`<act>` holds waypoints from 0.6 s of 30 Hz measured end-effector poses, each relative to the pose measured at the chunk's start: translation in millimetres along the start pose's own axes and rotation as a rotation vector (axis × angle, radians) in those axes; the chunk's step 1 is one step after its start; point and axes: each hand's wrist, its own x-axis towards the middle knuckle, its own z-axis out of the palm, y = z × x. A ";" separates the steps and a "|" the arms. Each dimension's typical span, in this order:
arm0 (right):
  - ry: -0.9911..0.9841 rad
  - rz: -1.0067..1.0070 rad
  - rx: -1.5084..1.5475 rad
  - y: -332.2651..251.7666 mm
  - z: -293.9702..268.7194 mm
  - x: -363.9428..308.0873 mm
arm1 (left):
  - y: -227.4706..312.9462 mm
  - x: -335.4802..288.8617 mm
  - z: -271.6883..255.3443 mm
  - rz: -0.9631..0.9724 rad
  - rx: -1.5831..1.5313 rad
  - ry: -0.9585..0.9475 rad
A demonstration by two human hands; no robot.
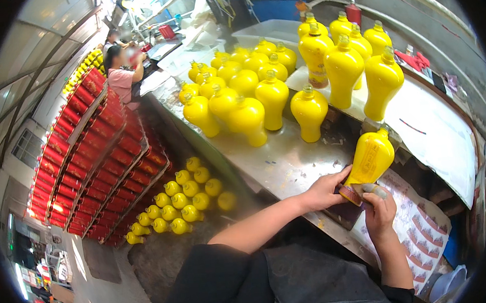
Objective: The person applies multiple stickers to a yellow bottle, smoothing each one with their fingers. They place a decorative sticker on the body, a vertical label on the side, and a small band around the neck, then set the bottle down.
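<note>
A glossy yellow bottle (374,154) with a narrow clear neck tilts over the near edge of the workbench, its neck pointing away to the upper right. Around its foot runs a dark patterned band, and printed marks show on its body. My left hand (326,192) grips the bottle's foot from the left. On the other side, my right hand (380,206) is closed against the banded foot, with greyish coverings on its fingertips. Beneath and to the right of that hand lies a sheet of curved, dark patterned decals (420,232).
Several yellow bottles (246,114) crowd the metal workbench (286,165); more stand by a white board (439,138) at the right. Yellow bottles (179,201) fill the floor area at left, beside stacked red cylinders (94,156). Other people (120,75) work at the far end.
</note>
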 end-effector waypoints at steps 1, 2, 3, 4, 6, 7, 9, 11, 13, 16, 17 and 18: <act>0.044 0.145 0.008 2.5 1.7 -2.6 | 0.2 0.7 -0.5 -0.010 -0.021 -0.012; 0.114 0.170 0.011 0.5 4.1 -5.3 | 0.1 1.2 -0.4 -0.018 -0.042 -0.030; 0.181 0.315 -0.002 2.1 3.8 -4.0 | -0.5 1.9 0.1 -0.055 -0.101 -0.050; 0.253 0.604 0.124 0.1 6.4 -2.1 | -1.6 2.3 0.8 -0.017 -0.075 -0.038; 0.259 0.465 -0.058 -4.1 6.1 6.4 | -5.1 1.6 1.3 -0.078 -0.138 -0.051; 0.215 0.271 -0.097 -8.8 4.0 9.9 | -7.8 2.6 0.5 -0.098 -0.117 -0.055; 0.101 0.083 0.045 -16.2 4.1 14.7 | -12.0 2.7 0.3 -0.111 -0.043 -0.054; 0.102 0.056 0.112 -16.7 3.6 15.2 | -13.4 2.4 1.3 -0.105 -0.031 -0.038; 0.178 0.391 0.021 -12.1 2.5 12.8 | -10.5 1.0 4.5 -0.142 -0.178 -0.003; 0.298 0.613 -0.084 -2.2 -1.9 14.2 | -1.3 0.0 5.5 -0.106 -0.006 0.067; 0.211 0.452 -0.231 -1.4 -4.9 17.1 | 2.1 0.4 5.5 -0.020 0.141 0.098; 0.175 0.293 -0.170 0.2 -7.0 23.0 | 5.3 1.3 5.6 0.065 0.290 0.132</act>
